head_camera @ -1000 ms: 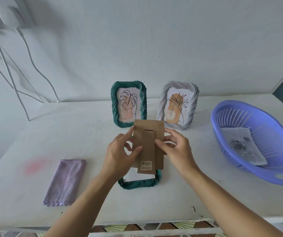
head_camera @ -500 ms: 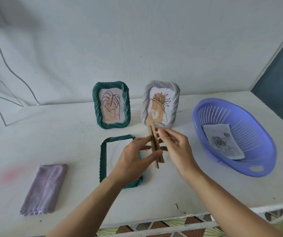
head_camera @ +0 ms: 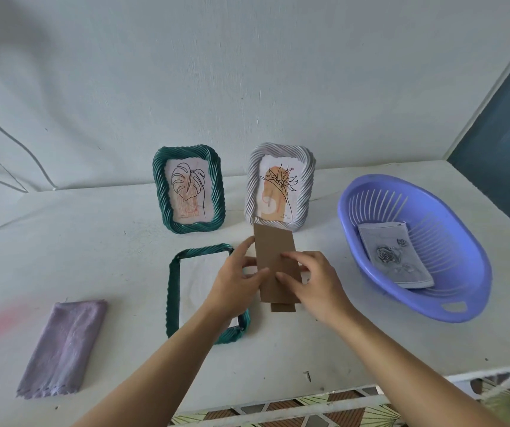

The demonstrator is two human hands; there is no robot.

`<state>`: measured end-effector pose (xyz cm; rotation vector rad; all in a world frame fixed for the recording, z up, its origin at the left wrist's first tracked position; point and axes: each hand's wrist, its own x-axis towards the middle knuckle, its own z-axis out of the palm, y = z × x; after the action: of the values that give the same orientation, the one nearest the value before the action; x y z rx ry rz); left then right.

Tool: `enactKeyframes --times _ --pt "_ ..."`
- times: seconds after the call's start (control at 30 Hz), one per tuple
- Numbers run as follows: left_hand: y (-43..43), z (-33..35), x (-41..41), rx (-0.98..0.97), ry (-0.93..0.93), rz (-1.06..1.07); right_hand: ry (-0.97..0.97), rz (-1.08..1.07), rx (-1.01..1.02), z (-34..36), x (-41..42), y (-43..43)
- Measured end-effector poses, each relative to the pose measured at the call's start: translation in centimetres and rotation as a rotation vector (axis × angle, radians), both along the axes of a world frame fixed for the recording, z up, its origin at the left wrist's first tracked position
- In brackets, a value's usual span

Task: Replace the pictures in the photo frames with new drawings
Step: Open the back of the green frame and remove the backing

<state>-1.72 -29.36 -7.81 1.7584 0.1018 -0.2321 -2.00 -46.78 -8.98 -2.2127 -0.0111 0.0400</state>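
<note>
Backing board: I am holding the brown backing board (head_camera: 273, 254) clear of the table (head_camera: 118, 241), just right of the open green frame (head_camera: 173, 291).
Long axis: it is running near to far, with the far end leaning slightly left. The plain face is pointing up at me, and a narrower strip is showing at the near end, probably the stand leg.
Left hand: my left hand (head_camera: 238, 282) is pinching the left long edge, thumb on the face.
Right hand: my right hand (head_camera: 313, 282) is clamping the right long edge, fingers curled over it.
Reason for grip: I am gripping both edges, probably to keep the thin board flat and steerable while setting it aside.
Open green frame: it is lying flat, long axis near to far, with a white sheet (head_camera: 201, 282) exposed in its opening, apparently ready for removal.
New drawing: a rose drawing (head_camera: 393, 257) is waiting in the blue basket (head_camera: 475, 272), well apart at right.
Standing frames: the upright green frame (head_camera: 158, 192) and the white frame (head_camera: 307, 180) are facing me at the far side, pictures not yet changed.
Cloth: a purple cloth (head_camera: 62, 346) is lying near left.
</note>
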Motion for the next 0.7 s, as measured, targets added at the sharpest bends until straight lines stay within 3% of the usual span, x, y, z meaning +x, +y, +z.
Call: enactKeyframes --times 0.17,0.3,0.37,0.5,0.7 --pt "-0.9 -0.7 1.3 0.371 -0.166 -0.102 -0.037 -0.005 -0.152 -0.8 1.0 -1.4" --pt "-0.9 -0.8 1.9 0.973 -0.331 -0.229 -0.056 0.036 -0.271 -2.0 1.1 -1.9" --pt "-1.0 -0.9 1.8 1.131 -0.354 -0.242 -0.103 0.042 -0.328 -2.4 1.0 -1.8" --pt "-0.8 -1.5 1.3 1.162 -0.423 -0.202 -0.231 0.050 -0.387 -3.2 1.0 -1.8" --pt "0.0 -2.7 1.0 1.071 -0.497 -0.195 -0.225 0.049 -0.457 -2.7 1.1 -1.4"
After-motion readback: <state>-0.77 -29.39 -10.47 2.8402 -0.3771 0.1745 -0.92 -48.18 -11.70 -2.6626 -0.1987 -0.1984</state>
